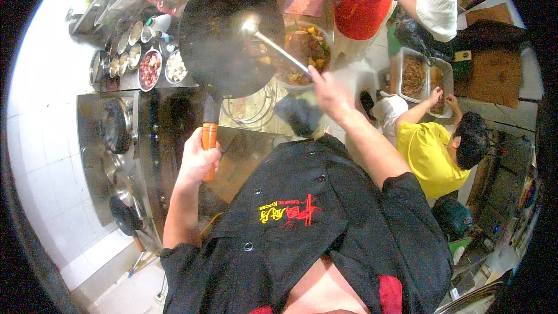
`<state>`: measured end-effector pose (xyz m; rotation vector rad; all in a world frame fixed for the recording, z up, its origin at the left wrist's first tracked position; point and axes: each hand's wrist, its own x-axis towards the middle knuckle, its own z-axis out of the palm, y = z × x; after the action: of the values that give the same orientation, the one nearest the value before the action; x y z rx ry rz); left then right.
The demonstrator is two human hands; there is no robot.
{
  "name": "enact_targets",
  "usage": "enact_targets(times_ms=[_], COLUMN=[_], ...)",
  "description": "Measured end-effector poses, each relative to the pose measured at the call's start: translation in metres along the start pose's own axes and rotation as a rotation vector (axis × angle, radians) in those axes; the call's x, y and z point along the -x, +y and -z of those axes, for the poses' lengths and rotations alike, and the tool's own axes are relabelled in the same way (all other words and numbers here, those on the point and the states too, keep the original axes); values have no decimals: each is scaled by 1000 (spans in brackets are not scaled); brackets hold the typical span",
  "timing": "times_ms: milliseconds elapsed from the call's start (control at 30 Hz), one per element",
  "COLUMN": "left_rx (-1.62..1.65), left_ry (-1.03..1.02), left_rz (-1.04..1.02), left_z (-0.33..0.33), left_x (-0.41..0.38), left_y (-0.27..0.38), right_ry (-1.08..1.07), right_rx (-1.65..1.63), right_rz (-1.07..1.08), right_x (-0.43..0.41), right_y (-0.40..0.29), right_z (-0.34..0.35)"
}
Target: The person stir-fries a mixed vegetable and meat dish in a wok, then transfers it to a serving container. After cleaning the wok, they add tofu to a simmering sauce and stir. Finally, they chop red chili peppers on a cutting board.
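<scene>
My left hand [197, 155] grips the orange wooden handle [209, 136] of a large black wok [209, 52]. Steam or smoke hangs over the wok and blurs its inside; a few small food pieces show there. In my right hand [332, 93] is the long handle of a metal wok ladle [279, 48], and its bowl end lies over the wok. Right beside the wok, partly behind it, sits a large round bowl [330, 48] of cooked food with yellow and green pieces and brown sauce. Below that bowl a dark cloth [298, 113] lies near my right forearm.
Seasoning bowls [123, 59], a bowl of raw sliced meat [149, 69] and a bowl of white cubes [175, 67] stand left of the wok. The stove [144, 139] is below them. A person in yellow [429, 152] works over plastic tubs [412, 78]. Another person's hand touches a red bucket [359, 4].
</scene>
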<state>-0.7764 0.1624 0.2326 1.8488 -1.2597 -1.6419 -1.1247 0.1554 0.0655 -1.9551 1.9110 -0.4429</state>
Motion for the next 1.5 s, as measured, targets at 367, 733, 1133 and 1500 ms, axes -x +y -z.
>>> enact_targets(times_ms=[367,733,1133,1500], left_rx=[58,-6,16,158], left_ry=[38,74,79,84], left_rz=[2,-10,-7,11], left_z=[-22,-15,2,-2], left_x=[-9,2,10,10], left_y=[-10,-11,-40,-58], right_ry=[-113,-64,-193,-289], right_rx=[257,105,66,171], right_rz=[-20,-51,-8,-96], right_x=[66,19,48,62], right_y=[89,43,53,103], right_z=[-22,13,5,13])
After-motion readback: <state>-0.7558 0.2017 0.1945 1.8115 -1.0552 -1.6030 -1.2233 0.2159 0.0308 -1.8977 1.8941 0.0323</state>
